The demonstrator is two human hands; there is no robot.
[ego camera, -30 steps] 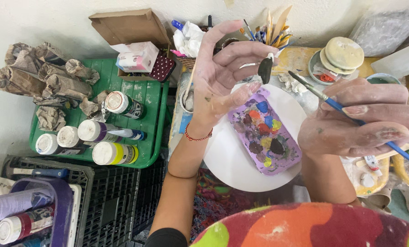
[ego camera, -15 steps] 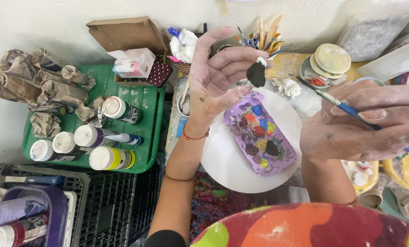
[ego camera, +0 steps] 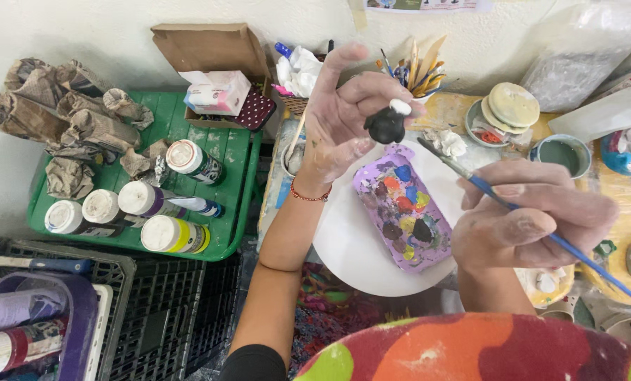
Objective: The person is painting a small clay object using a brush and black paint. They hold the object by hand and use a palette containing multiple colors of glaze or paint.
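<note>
Cluttered table: since earlier the left hand [ego camera: 343,120] has turned its one small black figure [ego camera: 386,125], fingers pinching it, while the right hand [ego camera: 530,215] grips one blue brush [ego camera: 541,233] above one purple palette [ego camera: 400,208].

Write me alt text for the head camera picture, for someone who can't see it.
Seen from above, the left hand holds up a small black-painted figure while the right hand holds a blue-handled paintbrush. Below them a purple paint palette lies on a round white board, with paint bottles on a green tray to the left.
</note>
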